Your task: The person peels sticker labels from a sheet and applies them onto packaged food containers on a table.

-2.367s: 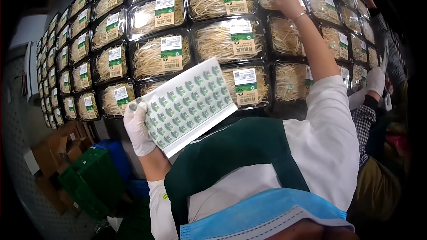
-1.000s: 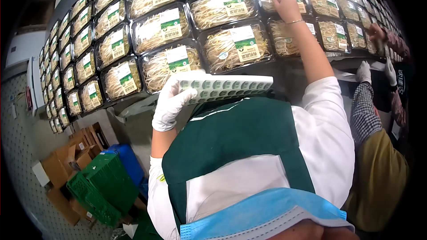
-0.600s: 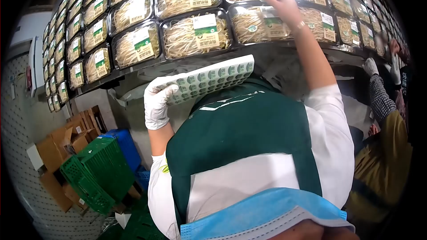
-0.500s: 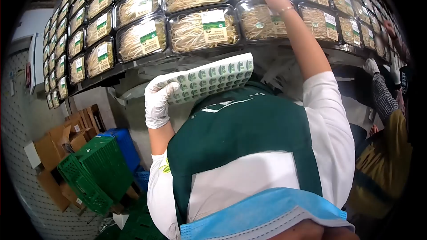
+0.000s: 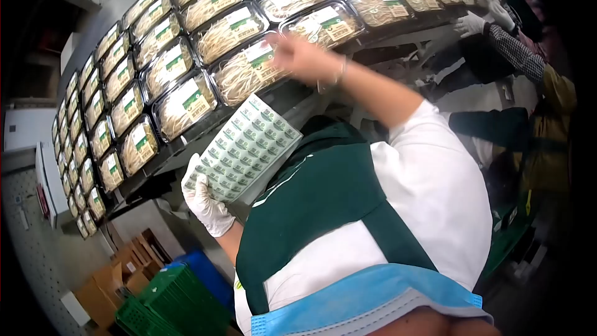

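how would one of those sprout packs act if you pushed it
A sprout pack would probably slide, not tip, being wide and low. It may feel light, filled with thin strands. It would likely nudge packs beside it.

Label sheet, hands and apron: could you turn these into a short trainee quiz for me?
1. True or false: the right hand wears no glove.
2. What does the left hand hold? A) a knife; B) a label sheet; C) a cup.
3. Fill in the colour: the apron is dark ____.

Key: 1 true; 2 B; 3 green.
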Motion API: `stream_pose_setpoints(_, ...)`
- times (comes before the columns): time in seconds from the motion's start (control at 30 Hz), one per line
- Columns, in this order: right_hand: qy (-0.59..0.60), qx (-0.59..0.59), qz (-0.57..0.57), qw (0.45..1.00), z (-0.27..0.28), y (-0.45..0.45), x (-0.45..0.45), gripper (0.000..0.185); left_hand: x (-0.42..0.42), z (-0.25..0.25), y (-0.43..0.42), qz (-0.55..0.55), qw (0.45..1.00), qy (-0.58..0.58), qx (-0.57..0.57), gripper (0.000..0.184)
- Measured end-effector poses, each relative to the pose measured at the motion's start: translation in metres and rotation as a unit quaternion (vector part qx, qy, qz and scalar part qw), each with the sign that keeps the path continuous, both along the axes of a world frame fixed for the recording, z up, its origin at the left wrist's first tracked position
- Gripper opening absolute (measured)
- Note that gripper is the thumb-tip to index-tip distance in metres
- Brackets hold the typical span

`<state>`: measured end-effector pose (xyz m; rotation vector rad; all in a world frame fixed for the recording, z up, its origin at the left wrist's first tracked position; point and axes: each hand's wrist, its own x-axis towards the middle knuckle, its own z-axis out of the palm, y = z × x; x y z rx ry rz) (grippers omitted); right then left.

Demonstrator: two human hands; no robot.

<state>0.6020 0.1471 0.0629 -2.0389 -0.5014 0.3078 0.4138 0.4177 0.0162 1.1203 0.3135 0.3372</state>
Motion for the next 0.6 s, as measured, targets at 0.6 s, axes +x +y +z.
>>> stream_pose_setpoints(0.6, 0.149, 0.228, 0.052, 0.961, 0.028, 0.024, -0.050, 0.015, 0.019, 0.049, -0.014, 0.023, 0.991, -0.051, 0.121, 0.020)
